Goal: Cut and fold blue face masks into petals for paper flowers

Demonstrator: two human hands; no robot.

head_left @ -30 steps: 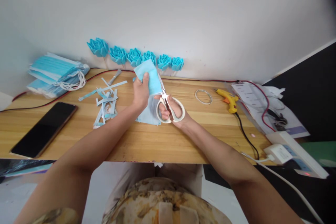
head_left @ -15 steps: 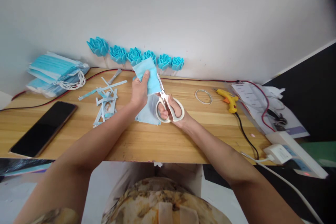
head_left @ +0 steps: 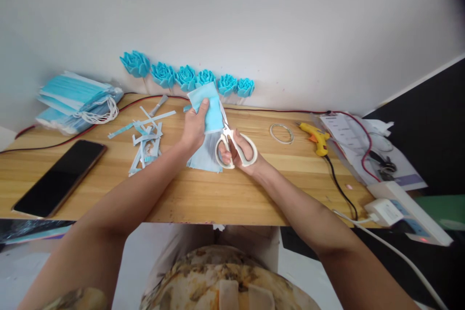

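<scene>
My left hand (head_left: 195,126) pinches a blue piece of face mask fabric (head_left: 214,115), thumb on top, held up above the table. In my right hand (head_left: 240,150) are white-handled scissors (head_left: 250,159), fingers and thumb through the loops. Their blades point up along the right edge of the fabric. Below lies a stack of pale mask pieces (head_left: 206,156), partly covered by my left hand and the held piece. Cut blue and white strips (head_left: 147,141) are heaped left of my left hand.
Blue fabric flowers (head_left: 186,78) line the wall. Face masks (head_left: 76,94) are piled at far left, behind a phone (head_left: 60,178). To the right are a wire ring (head_left: 281,133), a yellow glue gun (head_left: 317,139), papers (head_left: 345,140) and a power strip (head_left: 414,215). Cables run along the back.
The fabric and my left hand have shifted slightly right. The scissors' handles are a little wider apart, and the blades have tilted a bit along the fabric's edge.
</scene>
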